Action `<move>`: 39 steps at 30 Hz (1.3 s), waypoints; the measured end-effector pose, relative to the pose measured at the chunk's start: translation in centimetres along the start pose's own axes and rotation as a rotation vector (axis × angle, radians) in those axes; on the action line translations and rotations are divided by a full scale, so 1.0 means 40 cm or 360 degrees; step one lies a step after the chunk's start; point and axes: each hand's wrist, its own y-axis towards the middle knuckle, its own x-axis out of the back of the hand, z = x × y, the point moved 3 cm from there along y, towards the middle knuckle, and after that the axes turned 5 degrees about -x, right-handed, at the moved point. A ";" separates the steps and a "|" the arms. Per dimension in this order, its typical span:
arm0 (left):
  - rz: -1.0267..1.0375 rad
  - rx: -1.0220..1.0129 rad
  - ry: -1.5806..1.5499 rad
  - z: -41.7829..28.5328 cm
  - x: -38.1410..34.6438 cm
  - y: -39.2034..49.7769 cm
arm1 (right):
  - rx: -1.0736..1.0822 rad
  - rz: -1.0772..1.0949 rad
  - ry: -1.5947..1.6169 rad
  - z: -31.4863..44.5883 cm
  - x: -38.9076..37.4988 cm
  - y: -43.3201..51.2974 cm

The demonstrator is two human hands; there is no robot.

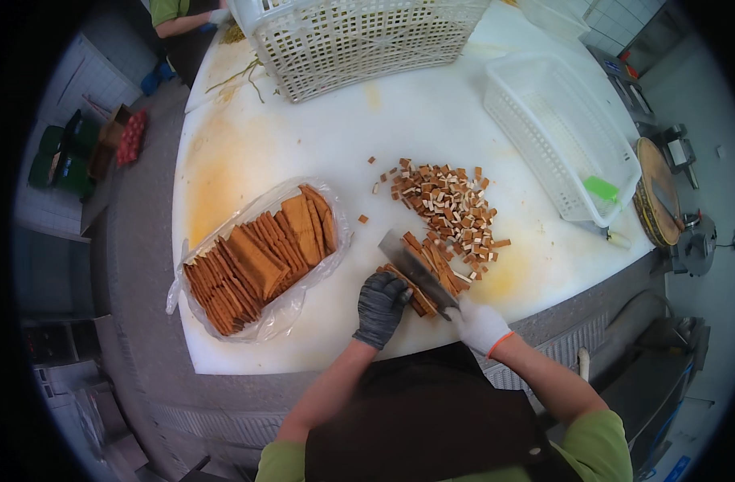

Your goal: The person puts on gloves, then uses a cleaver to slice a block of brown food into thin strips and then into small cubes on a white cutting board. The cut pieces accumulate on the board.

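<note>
A broad metal cleaver (416, 270) is held in my right hand (480, 325), which wears a white glove with an orange cuff. Its blade stands across strips of browned dried tofu (439, 265). In a dark striped glove, my left hand (382, 306) presses on a stack of brown pieces (421, 303) just left of the blade. Beyond the blade lies a heap of small diced tofu pieces (451, 205), brown outside and pale inside. To the left, an opened clear plastic bag (283, 319) holds rows of flat brown tofu slabs (253, 259).
A large white perforated basket (367, 54) stands at the back of the white board (319, 138). Right of the heap is a white plastic basket (560, 132) with a green item inside, near a knife handle (619, 240) and a round chopping block (656, 193). Another person (186, 24) works at the far left.
</note>
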 end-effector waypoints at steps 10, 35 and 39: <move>0.0163 -0.0003 -0.0047 0.041 0.075 0.015 | 0.0573 -0.0290 -0.0051 0.069 0.038 -0.093; 0.1673 -0.1124 0.0268 -0.066 -0.088 0.343 | -0.0132 -0.0728 0.0900 -0.191 0.035 -0.269; 0.1703 -0.1201 0.0762 -0.091 -0.072 0.283 | -0.0336 -0.0652 0.1226 -0.206 0.005 -0.245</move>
